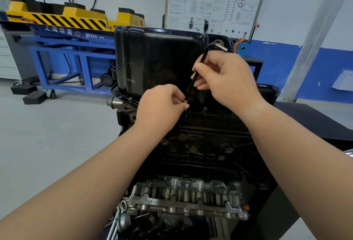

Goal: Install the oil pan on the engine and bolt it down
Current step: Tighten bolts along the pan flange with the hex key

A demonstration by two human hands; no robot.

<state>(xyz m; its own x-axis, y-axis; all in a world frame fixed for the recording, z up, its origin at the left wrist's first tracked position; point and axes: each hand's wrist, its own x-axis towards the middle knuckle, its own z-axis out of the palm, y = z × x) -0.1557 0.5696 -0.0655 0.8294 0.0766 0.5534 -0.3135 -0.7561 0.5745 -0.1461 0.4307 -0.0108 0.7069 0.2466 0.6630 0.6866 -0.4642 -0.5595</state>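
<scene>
I see one black oil pan (160, 60) seated on top of the engine (200, 144). Against the pan's near flange, my left hand (162, 104) pinches one bolt (185, 102); my right hand (223, 75) grips one hex key (200, 68) entering it. Two more bolts sit along that flange.

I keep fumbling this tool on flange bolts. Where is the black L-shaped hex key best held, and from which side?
A judgement: take the hex key on its long straight shank, coming from the right, as the right hand does. The shank slopes down to the bolt at the oil pan flange, where the left hand pinches the tip steady. The bent short arm up top stays free.
</scene>
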